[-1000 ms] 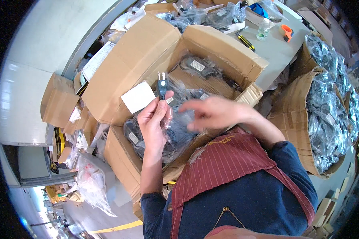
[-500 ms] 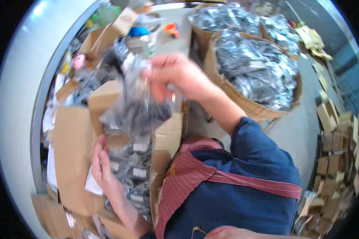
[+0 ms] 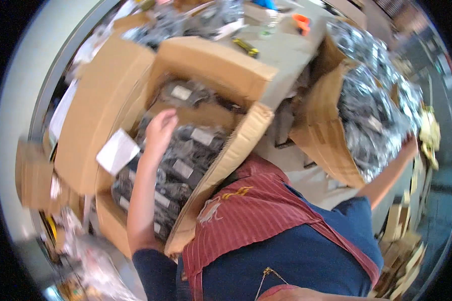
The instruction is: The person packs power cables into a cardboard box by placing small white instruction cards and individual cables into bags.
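Observation:
My left hand (image 3: 160,128) hovers over an open brown carton (image 3: 213,55), its fingers loosely bent and apart, with nothing seen in them. Inside that carton lie several dark items in clear plastic bags (image 3: 183,168), most with white labels. One such bag (image 3: 181,94) sits by the far wall, past a strip of bare cardboard (image 3: 206,116). Far off to the right, my right hand (image 3: 410,147) is at the edge of a heap of shiny clear-bagged dark items (image 3: 369,123) in a large carton (image 3: 324,135). Its fingers are blurred and partly hidden.
A white paper sheet (image 3: 118,151) rests by the carton's left flap (image 3: 100,110). On the grey tabletop (image 3: 286,57) are a yellow-and-black tool (image 3: 246,46), a clear bottle (image 3: 268,25) and an orange object (image 3: 301,23). Small cardboard boxes (image 3: 397,223) are stacked at right.
My right hand has let go of the bagged dark item and swung right to the large carton. My left hand remains over the open carton. The view has turned, showing more of its inside.

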Demonstrator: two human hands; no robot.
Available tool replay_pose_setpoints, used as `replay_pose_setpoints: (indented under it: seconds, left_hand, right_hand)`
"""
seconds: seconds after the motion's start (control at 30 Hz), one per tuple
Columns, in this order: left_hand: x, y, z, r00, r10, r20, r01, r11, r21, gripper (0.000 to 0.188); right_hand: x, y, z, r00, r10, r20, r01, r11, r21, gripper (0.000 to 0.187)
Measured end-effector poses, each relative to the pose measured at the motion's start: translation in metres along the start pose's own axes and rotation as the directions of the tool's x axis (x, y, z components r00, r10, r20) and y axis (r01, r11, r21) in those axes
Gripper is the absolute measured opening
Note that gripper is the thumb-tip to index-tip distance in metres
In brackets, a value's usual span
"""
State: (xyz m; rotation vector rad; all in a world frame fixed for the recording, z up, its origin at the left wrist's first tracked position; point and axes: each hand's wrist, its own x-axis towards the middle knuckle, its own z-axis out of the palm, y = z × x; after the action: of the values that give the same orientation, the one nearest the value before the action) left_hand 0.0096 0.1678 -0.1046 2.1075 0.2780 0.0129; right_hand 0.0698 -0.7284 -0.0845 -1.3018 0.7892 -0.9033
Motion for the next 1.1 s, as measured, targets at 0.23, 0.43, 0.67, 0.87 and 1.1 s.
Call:
replay_pose_setpoints:
  seconds: [0.23,0.43,0.67,0.87,1.1]
  left_hand:
    - [0.056,0.004,0.037,0.869,0.485,-0.1,-0.275,0.641,0.716,0.058]
    - [0.076,0.012,0.046,0.738,0.529,0.418,-0.603,0.242,0.76,0.065]
    - [0.077,0.019,0.024,0.788,0.493,0.369,-0.502,0.167,0.848,0.052]
    - [0.01,0.094,-0.02,0.821,0.57,0.028,-0.378,0.506,0.775,0.06]
    - [-0.075,0.128,-0.055,0.863,0.397,-0.312,-0.368,0.918,0.15,0.05]
  right_hand:
    - [-0.231,-0.013,0.108,0.937,-0.302,0.175,0.342,0.896,-0.282,0.04]
    - [-0.287,-0.025,0.138,0.778,-0.518,0.355,0.54,0.263,-0.799,0.033]
    - [-0.322,-0.047,0.17,0.8,-0.434,0.414,0.524,0.842,-0.131,0.029]
    - [-0.408,-0.055,0.194,0.561,-0.047,0.827,0.091,0.996,-0.005,0.027]
    - [-0.495,-0.041,0.244,-0.196,0.287,0.938,0.2,0.948,-0.248,0.049]
